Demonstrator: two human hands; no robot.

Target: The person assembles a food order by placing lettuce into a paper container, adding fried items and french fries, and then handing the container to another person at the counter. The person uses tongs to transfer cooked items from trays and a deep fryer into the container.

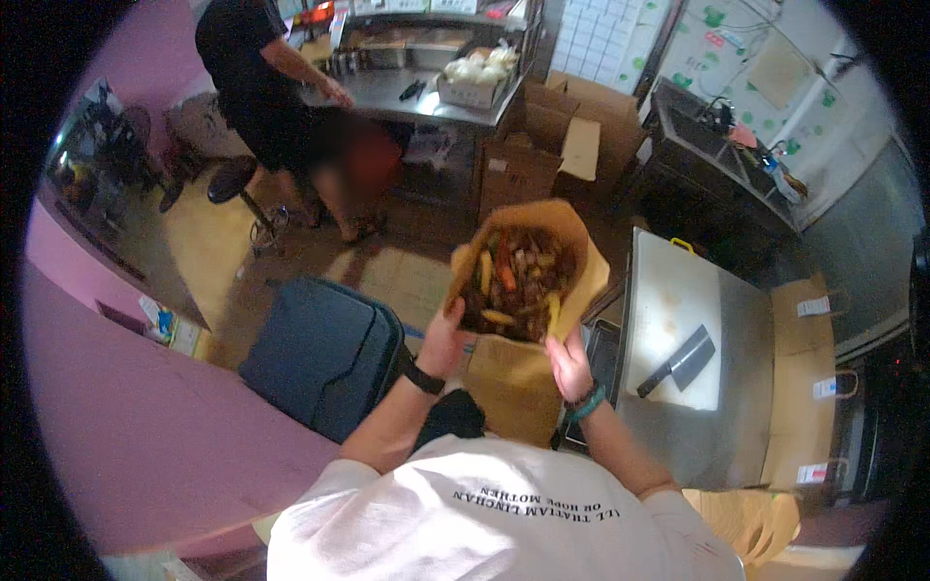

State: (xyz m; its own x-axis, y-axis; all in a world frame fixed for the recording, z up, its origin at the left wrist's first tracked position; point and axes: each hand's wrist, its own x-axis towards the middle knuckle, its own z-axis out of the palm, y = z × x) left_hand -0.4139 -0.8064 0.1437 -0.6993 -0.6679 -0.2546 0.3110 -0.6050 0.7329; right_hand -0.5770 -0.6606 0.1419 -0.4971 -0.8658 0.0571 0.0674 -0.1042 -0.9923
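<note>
Both my hands hold up a brown paper bag (581, 240) in front of me, its mouth spread wide. Inside it lies dark, sauced food (519, 272) with yellow strips and red and green pieces, possibly peppers. My left hand (442, 343) grips the bag's lower left side. At the lower right edge, my right hand (570, 364) pinches the paper between thumb and fingers. To the right, a cleaver (683, 363) rests on a white cutting board (654, 305) on a metal counter.
A dark lidded bin (320, 356) stands at left. Ahead, a person (247, 80) is beside a steel table (396, 87) with a box of white bags (476, 76). Cardboard boxes (519, 178) stand near it. A stool (232, 179) is farther left, a metal sink (712, 152) at far right.
</note>
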